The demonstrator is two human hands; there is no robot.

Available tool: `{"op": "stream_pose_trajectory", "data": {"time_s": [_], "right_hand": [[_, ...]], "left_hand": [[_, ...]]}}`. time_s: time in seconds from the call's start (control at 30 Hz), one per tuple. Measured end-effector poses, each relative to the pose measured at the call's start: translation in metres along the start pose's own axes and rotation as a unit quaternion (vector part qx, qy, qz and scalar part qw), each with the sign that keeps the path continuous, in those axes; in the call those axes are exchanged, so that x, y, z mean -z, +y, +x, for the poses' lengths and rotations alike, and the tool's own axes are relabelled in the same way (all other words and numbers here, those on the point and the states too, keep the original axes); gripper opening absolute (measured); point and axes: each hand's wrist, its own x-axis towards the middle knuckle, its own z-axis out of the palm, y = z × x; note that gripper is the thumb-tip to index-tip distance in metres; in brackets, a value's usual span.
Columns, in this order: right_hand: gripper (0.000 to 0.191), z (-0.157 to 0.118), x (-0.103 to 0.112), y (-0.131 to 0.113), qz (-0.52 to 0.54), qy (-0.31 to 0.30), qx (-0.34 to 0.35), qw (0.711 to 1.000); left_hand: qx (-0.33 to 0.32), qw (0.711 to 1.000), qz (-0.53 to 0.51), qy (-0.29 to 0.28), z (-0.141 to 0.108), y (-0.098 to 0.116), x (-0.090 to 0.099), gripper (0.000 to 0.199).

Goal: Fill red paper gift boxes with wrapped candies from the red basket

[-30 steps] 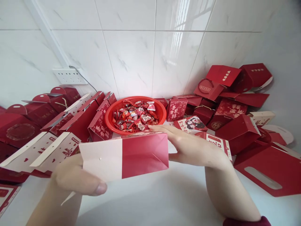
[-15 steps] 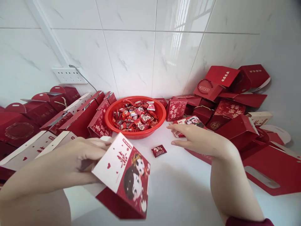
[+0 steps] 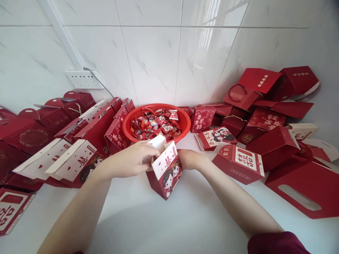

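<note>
A red and white box with two cartoon faces stands upright on the white table, its top open. My left hand grips the box's white upper edge from the left, fingers at the opening. Against the box's right side is my right hand; its fingers are hidden behind the box. Just behind the box sits a red basin holding many wrapped candies.
Red and white boxes stand in rows on the left. A heap of red boxes lies on the right, with a double-happiness box nearest my right forearm. A tiled wall with a socket rises behind.
My left hand has carried the box right and away from me, setting it upright near the basin. My right hand has moved left to the box. The loose candy on the table no longer shows.
</note>
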Motion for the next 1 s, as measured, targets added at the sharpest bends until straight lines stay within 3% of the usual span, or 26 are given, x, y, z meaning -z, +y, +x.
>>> {"op": "stream_pose_trajectory", "data": {"time_s": [0.13,0.2,0.27,0.33,0.4,0.5,0.67,0.87,1.0], "right_hand": [[0.022,-0.018,0.013,0.009,-0.001,0.052,-0.022,0.998],[0.023,-0.033,0.026,0.009,0.026,0.139,0.001,0.99],[0.021,-0.048,0.038,0.003,0.093,0.248,0.092,0.96],[0.023,-0.06,0.045,-0.007,0.169,0.301,0.22,0.912],[0.047,-0.068,0.046,-0.019,0.211,0.279,0.305,0.886],[0.076,-0.073,0.041,-0.034,0.229,0.259,0.317,0.883],[0.051,-0.072,0.032,-0.044,0.255,0.295,0.294,0.873],[0.016,-0.067,0.035,-0.04,0.295,0.211,0.347,0.865],[0.021,-0.065,0.036,-0.035,0.32,0.163,0.367,0.858]], "left_hand": [[0.002,1.0,-0.027,-0.009,0.004,0.0,-0.005,0.01],[-0.007,1.0,-0.026,-0.005,0.004,0.002,-0.005,0.01],[-0.01,0.999,-0.036,0.023,0.003,0.006,-0.004,0.01],[0.002,0.996,-0.062,0.067,0.0,0.012,-0.003,0.009],[0.038,0.989,-0.087,0.109,-0.004,0.02,-0.002,0.01],[0.101,0.978,-0.102,0.151,-0.012,0.033,-0.001,0.01],[0.114,0.967,-0.182,0.137,-0.024,0.047,0.003,0.015],[0.054,0.949,-0.293,0.104,-0.033,0.045,0.01,0.011],[0.013,0.949,-0.298,0.105,-0.034,0.038,0.009,0.011]]}}
